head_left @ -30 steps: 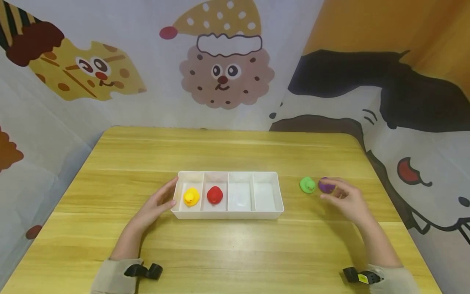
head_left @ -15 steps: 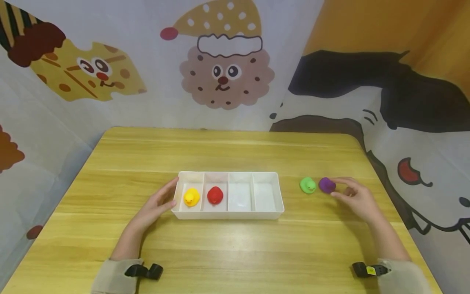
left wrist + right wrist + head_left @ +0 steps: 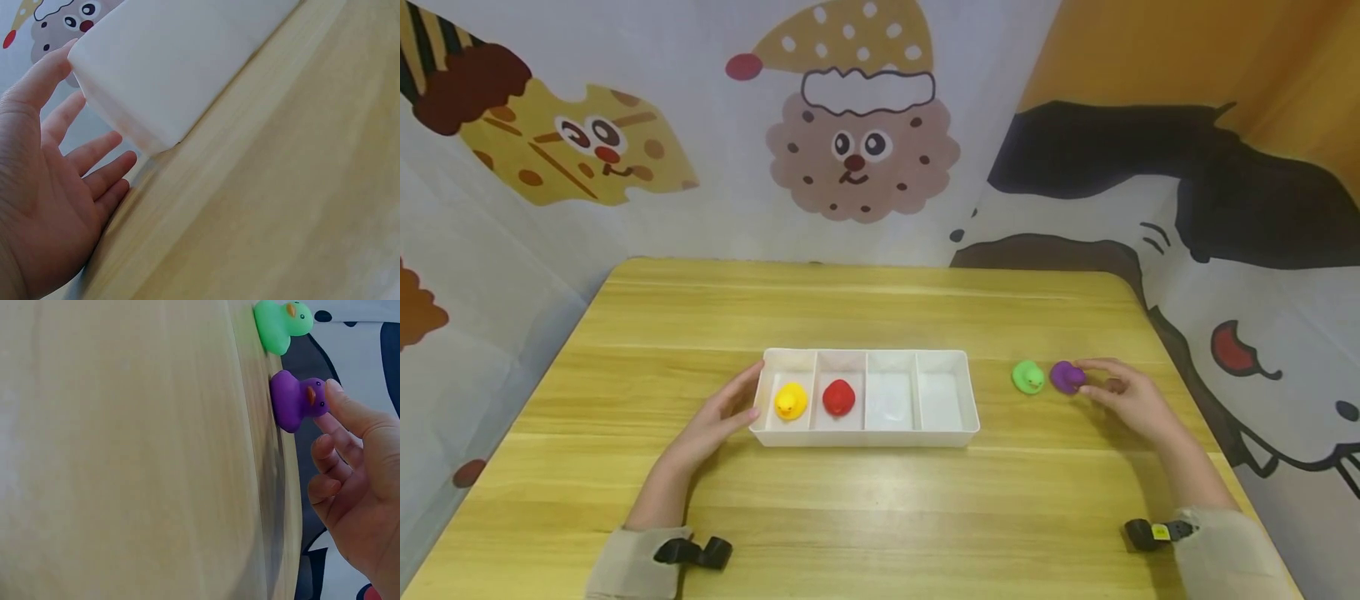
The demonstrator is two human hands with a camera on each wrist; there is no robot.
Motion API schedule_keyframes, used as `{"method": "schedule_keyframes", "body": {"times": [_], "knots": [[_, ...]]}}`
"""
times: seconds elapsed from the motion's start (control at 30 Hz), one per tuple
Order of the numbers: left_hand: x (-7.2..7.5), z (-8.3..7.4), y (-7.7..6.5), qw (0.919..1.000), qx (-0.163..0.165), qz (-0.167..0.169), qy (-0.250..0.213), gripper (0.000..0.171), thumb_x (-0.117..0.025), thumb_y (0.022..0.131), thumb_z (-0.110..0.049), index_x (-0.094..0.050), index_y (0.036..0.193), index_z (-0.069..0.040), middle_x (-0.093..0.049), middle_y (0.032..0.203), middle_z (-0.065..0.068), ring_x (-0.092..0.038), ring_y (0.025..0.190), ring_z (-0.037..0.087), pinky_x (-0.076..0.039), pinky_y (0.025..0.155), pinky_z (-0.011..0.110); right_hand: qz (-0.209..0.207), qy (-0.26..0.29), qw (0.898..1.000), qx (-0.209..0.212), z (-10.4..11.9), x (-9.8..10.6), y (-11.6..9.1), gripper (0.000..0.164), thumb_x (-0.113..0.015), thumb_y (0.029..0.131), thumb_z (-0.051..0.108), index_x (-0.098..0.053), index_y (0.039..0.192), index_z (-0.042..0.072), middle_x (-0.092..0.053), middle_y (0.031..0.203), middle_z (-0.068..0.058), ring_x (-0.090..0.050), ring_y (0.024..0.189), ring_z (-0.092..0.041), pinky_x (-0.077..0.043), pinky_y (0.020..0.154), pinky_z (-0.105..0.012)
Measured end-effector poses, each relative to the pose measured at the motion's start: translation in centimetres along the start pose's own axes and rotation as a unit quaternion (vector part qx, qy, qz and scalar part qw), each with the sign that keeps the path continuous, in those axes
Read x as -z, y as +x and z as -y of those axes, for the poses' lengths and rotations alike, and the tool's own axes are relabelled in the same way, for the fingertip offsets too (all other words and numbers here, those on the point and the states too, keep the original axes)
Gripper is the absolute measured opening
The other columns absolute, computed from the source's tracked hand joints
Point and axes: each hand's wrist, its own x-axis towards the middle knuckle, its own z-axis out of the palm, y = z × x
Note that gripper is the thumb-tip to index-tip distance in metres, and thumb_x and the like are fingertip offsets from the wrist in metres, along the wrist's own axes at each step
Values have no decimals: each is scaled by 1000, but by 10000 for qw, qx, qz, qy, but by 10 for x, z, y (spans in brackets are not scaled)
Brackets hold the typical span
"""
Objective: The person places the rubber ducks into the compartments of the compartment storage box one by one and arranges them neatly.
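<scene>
A white box (image 3: 865,439) with several compartments stands on the wooden table. A yellow rubber duck (image 3: 791,402) sits in its leftmost compartment and a red one (image 3: 838,398) in the compartment beside it. My left hand (image 3: 711,427) touches the left end of the box, thumb near the front corner, fingers fairly straight in the left wrist view. To the right of the box is a green rubber duck (image 3: 1028,377), with a purple rubber duck (image 3: 1064,377) close beside it. My right hand (image 3: 1131,402) pinches the purple duck's head between thumb and index finger; the other fingers curl loosely.
The light wood table (image 3: 880,517) ends against a cloth wall (image 3: 700,233) printed with cartoon figures. Black straps with small devices sit on both sleeves (image 3: 632,567).
My right hand has drawn back slightly to the right, showing more of the purple duck. The duck's head now points more to the right. My left hand and the box stay put.
</scene>
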Motion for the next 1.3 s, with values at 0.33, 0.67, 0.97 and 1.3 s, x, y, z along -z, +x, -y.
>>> {"method": "schedule_keyframes", "body": {"times": [0.33, 0.67, 0.97, 1.3], "knots": [[0, 1, 0, 10000, 11, -20, 22, 63, -55, 96, -5, -26, 152, -10, -25, 154, 17, -24, 137, 40, -15, 106, 64, 195, 82, 9995, -235, -3, 0, 4, 44, -69, 90, 22, -57, 129, 6, -53, 63, -12, -46, 50, -18, -42, 44, -29], [0, 1, -2, 10000, 39, -41, 16, 63, -54, 96, -4, -26, 152, -12, -24, 154, 17, -22, 138, 39, -14, 106, 65, 148, -18, 9995, -291, -1, -1, 5, 41, -69, 90, 25, -59, 126, 7, -59, 67, -13, -47, 54, -17, -40, 46, -28], [-1, 1, -1, 10000, -11, -19, 2, 63, -54, 96, -4, -26, 152, -12, -26, 153, 18, -27, 135, 40, -18, 105, 64, -213, -146, 9996, -60, 2, -2, -1, 37, -70, 89, 24, -62, 122, 7, -54, 69, -5, -42, 50, -11, -38, 42, -28], [0, 1, -1, 10000, -55, -5, 10, 63, -54, 96, -2, -27, 152, -11, -26, 153, 18, -26, 136, 40, -17, 106, 63, -552, -11, 9984, 79, 33, -4, -9, 36, -72, 87, 25, -65, 119, 8, -60, 91, 4, -41, 49, -11, -36, 39, -28]]}}
